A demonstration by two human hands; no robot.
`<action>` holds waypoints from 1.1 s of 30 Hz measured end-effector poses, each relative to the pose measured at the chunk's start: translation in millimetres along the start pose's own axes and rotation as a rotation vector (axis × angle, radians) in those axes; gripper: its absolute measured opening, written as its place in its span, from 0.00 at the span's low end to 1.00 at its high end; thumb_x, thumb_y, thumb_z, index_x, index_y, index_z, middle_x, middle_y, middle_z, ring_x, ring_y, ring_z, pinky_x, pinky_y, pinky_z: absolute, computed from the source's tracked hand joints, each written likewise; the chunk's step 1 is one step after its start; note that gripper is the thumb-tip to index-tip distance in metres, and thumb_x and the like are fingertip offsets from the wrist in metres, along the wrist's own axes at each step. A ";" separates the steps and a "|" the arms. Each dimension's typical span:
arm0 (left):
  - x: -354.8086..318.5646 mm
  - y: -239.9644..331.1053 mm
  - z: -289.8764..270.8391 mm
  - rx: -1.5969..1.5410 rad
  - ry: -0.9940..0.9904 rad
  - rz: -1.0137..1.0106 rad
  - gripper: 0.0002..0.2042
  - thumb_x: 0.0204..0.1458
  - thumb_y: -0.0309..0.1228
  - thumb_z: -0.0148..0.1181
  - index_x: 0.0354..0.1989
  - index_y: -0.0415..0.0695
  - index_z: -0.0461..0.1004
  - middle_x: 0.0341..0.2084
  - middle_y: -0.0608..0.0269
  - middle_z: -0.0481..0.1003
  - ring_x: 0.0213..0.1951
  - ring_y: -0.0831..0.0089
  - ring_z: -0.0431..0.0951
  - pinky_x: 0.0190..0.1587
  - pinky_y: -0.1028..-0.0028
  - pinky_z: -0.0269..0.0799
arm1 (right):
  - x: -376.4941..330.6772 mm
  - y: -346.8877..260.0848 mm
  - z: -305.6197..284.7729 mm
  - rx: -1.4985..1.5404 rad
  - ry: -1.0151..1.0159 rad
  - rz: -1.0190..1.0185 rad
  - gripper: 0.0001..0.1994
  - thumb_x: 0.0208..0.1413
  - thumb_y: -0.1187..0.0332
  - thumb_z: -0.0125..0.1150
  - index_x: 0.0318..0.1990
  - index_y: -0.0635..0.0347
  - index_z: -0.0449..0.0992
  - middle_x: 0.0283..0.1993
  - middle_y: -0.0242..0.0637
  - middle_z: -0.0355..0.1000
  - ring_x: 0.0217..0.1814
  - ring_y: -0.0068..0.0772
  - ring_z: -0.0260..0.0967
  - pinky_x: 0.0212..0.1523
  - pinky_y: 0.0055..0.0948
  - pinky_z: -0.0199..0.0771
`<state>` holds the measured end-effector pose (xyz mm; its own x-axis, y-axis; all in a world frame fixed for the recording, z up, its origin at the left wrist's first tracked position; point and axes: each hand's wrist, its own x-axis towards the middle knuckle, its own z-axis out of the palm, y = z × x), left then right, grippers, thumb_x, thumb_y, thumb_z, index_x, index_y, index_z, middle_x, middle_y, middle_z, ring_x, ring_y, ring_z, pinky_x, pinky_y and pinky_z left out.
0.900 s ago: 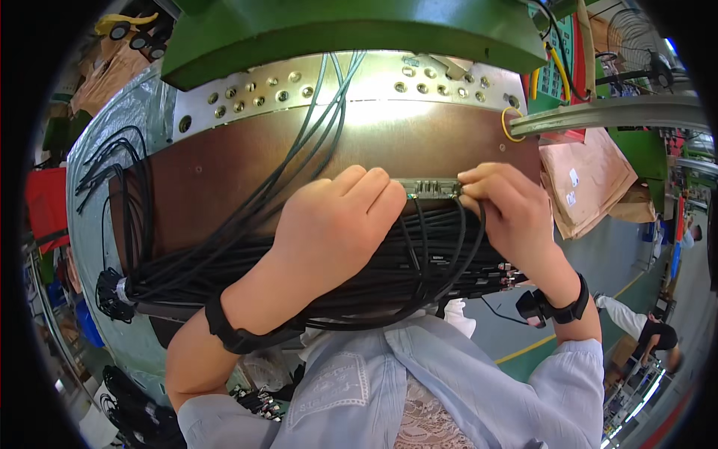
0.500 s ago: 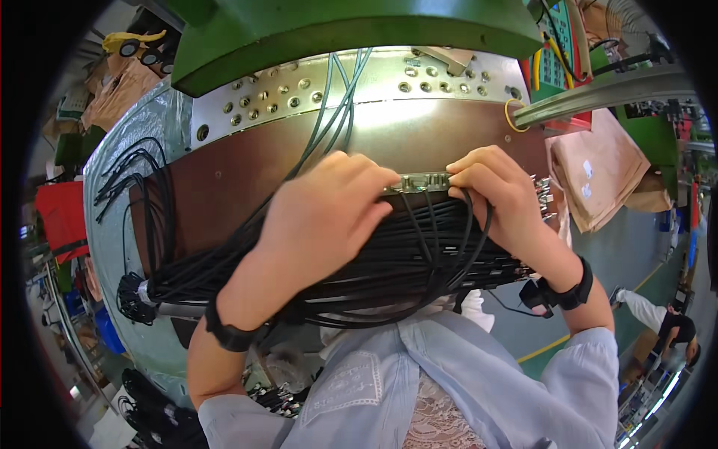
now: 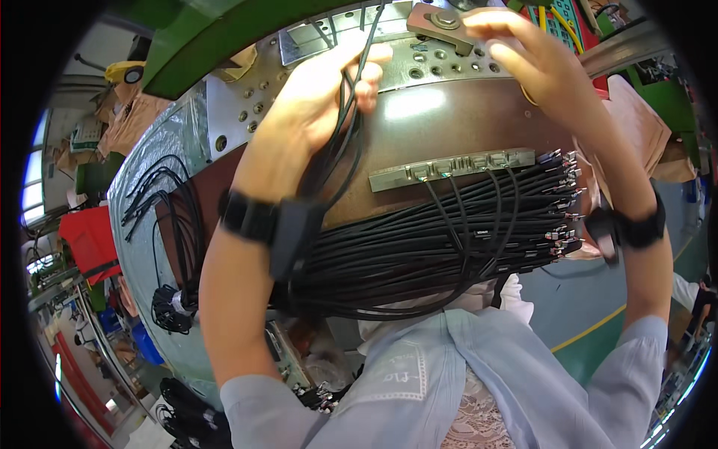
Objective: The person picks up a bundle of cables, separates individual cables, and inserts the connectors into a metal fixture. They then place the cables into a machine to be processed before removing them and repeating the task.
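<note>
My left hand (image 3: 329, 86) is up by the metal plate (image 3: 393, 63) under the green machine (image 3: 224, 45), its fingers curled loosely round a few black cables (image 3: 353, 138) that hang past my wrist. My right hand (image 3: 542, 60) is raised near a brown block (image 3: 424, 26) with a bolt; its fingers are half bent, thumb apart from them, with nothing visible between. I can't tell whether a fingertip touches the bolt. The metal bar (image 3: 452, 166) lies on the brown board (image 3: 419, 123), 4 cables running from it across the thick black bundle (image 3: 389, 247).
</note>
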<state>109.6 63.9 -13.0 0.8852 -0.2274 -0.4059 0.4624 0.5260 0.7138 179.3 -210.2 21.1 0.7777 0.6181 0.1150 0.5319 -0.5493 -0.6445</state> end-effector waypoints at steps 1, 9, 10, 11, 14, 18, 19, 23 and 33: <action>-15.2 -4.1 4.3 0.077 -0.002 -0.044 0.18 0.67 0.42 0.48 0.40 0.36 0.71 0.19 0.68 0.67 0.19 0.81 0.64 0.26 0.77 0.65 | 24.1 1.6 13.6 0.018 0.152 -0.219 0.16 0.65 0.70 0.52 0.59 0.63 0.70 0.47 0.39 0.76 0.53 0.27 0.72 0.59 0.26 0.67; -46.3 -10.6 14.6 0.143 0.034 0.073 0.16 0.66 0.41 0.50 0.41 0.39 0.72 0.17 0.75 0.62 0.17 0.86 0.56 0.23 0.82 0.53 | 113.9 10.3 66.4 -0.481 0.052 -0.224 0.16 0.64 0.68 0.54 0.58 0.62 0.72 0.44 0.40 0.78 0.49 0.28 0.74 0.55 0.27 0.70; -47.0 -8.5 13.7 0.133 0.000 0.105 0.15 0.65 0.40 0.52 0.42 0.37 0.73 0.19 0.73 0.65 0.19 0.84 0.59 0.25 0.80 0.56 | 115.7 10.9 65.2 -0.528 0.021 -0.182 0.16 0.64 0.67 0.54 0.57 0.62 0.72 0.44 0.40 0.78 0.48 0.28 0.74 0.54 0.27 0.70; -48.3 -6.0 12.9 0.126 0.015 0.092 0.14 0.65 0.38 0.53 0.42 0.37 0.73 0.19 0.73 0.65 0.19 0.84 0.59 0.25 0.80 0.56 | 117.6 11.0 60.8 -0.569 -0.010 -0.151 0.16 0.64 0.67 0.55 0.57 0.62 0.72 0.43 0.40 0.78 0.48 0.28 0.74 0.54 0.27 0.70; -64.9 2.3 17.2 0.066 -0.002 0.091 0.12 0.64 0.33 0.54 0.44 0.35 0.73 0.19 0.71 0.66 0.20 0.84 0.61 0.24 0.80 0.56 | 120.1 8.0 47.7 -0.690 -0.126 -0.058 0.17 0.64 0.66 0.55 0.57 0.62 0.73 0.43 0.40 0.78 0.46 0.28 0.75 0.52 0.28 0.71; -102.8 3.8 36.2 0.043 0.050 0.105 0.13 0.63 0.32 0.52 0.50 0.35 0.71 0.19 0.72 0.66 0.18 0.83 0.62 0.23 0.83 0.58 | 103.8 -7.5 37.0 -0.658 -0.070 -0.002 0.17 0.64 0.64 0.57 0.56 0.61 0.73 0.41 0.41 0.79 0.44 0.28 0.75 0.50 0.28 0.72; -111.4 1.0 39.6 0.099 0.028 0.083 0.16 0.61 0.30 0.52 0.54 0.35 0.70 0.22 0.68 0.70 0.20 0.79 0.68 0.25 0.81 0.65 | 96.2 -14.9 40.4 -0.417 0.242 -0.100 0.17 0.60 0.59 0.62 0.50 0.60 0.76 0.32 0.35 0.74 0.34 0.24 0.70 0.39 0.26 0.69; -132.7 -30.0 48.7 -0.066 0.013 0.070 0.19 0.66 0.37 0.47 0.54 0.34 0.70 0.20 0.68 0.68 0.20 0.78 0.67 0.26 0.78 0.66 | 66.8 -48.8 65.4 0.333 0.114 0.255 0.22 0.58 0.46 0.62 0.42 0.59 0.78 0.26 0.24 0.66 0.23 0.14 0.54 0.23 0.19 0.54; -357.6 60.4 -35.6 -0.081 0.102 1.115 0.17 0.70 0.38 0.39 0.24 0.51 0.57 0.16 0.74 0.47 0.18 0.83 0.49 0.20 0.75 0.44 | 40.1 -32.8 73.7 -0.148 -0.022 -0.393 0.13 0.58 0.62 0.62 0.42 0.65 0.77 0.33 0.43 0.74 0.32 0.38 0.69 0.37 0.31 0.69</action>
<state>-180.9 206.1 155.0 0.7924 0.4701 0.3888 -0.5934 0.4462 0.6699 168.3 -126.0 -8.9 0.4997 0.8077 0.3130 0.8302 -0.3435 -0.4390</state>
